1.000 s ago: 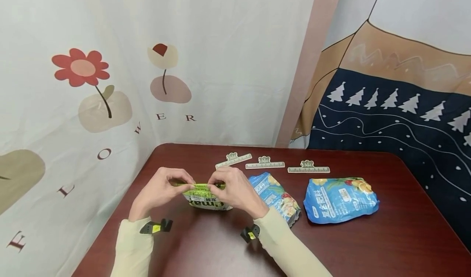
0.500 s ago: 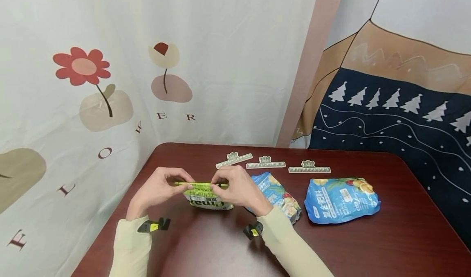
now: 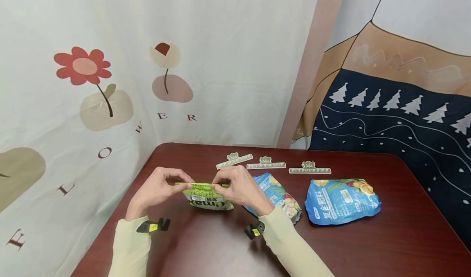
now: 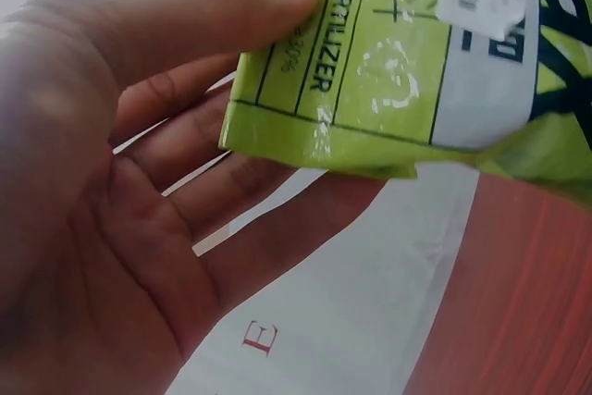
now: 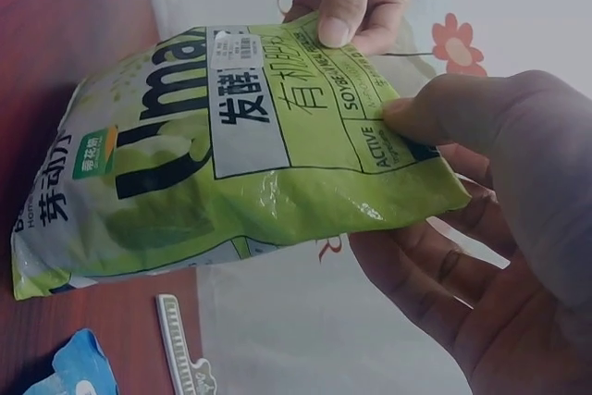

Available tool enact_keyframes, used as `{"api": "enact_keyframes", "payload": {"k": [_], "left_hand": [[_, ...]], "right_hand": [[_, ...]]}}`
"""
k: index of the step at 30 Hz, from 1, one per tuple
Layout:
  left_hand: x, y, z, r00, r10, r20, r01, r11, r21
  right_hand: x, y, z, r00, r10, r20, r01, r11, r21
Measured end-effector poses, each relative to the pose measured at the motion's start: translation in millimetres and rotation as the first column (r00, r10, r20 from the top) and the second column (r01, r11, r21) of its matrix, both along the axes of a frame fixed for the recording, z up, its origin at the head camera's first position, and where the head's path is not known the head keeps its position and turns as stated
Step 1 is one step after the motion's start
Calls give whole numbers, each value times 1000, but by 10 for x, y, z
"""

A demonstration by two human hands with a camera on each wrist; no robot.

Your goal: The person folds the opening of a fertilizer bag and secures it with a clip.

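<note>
A green and white fertilizer bag (image 3: 207,201) stands upright on the table, its top edge pulled straight between both hands. My left hand (image 3: 158,187) pinches the top left part, thumb on the printed front and fingers behind. In the left wrist view, that thumb lies near the bag's (image 4: 388,90) edge, over the printed lines. At the top right, my right hand (image 3: 237,187) pinches the same edge. Its thumb presses the front of the bag (image 5: 259,127) in the right wrist view, with the fingers behind the film.
Two blue fertilizer bags lie to the right: one (image 3: 276,195) partly behind the right forearm, another (image 3: 342,201) farther right. Three flat bag clips, a left one (image 3: 234,160), a middle one (image 3: 266,163) and a right one (image 3: 310,168), lie along the table's (image 3: 206,244) back.
My right hand has shifted slightly right along the top edge. The strip at the bag's top now shows more of its printed face. The blue bags and clips stay put.
</note>
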State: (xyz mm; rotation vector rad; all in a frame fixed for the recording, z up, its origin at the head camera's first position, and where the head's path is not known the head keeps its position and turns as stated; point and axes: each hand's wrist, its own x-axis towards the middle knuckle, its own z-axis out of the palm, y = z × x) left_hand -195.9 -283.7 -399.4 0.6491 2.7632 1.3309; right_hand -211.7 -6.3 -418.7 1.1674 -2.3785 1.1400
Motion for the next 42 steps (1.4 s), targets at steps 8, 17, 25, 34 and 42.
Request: {"api": "enact_keyframes", "payload": {"k": [8, 17, 25, 34, 42], "left_hand": [[-3, -73, -5, 998, 56, 16, -55, 997, -57], [-8, -79, -18, 994, 103, -32, -105, 992, -77], [-52, -142, -88, 996, 75, 38, -76, 997, 19], [-121, -275, -207, 994, 37, 107, -56, 982, 178], [-173, -298, -284, 997, 68, 48, -77, 976, 205]], "right_hand": [[-40, 46, -1, 1000, 3, 31, -3, 1000, 11], [-50, 80, 9, 1000, 12, 28, -12, 1000, 15], [-55, 105, 28, 998, -7, 57, 6, 1000, 21], [-88, 178, 46, 992, -8, 127, 8, 1000, -2], [-112, 206, 65, 994, -2, 106, -1, 1000, 25]]}}
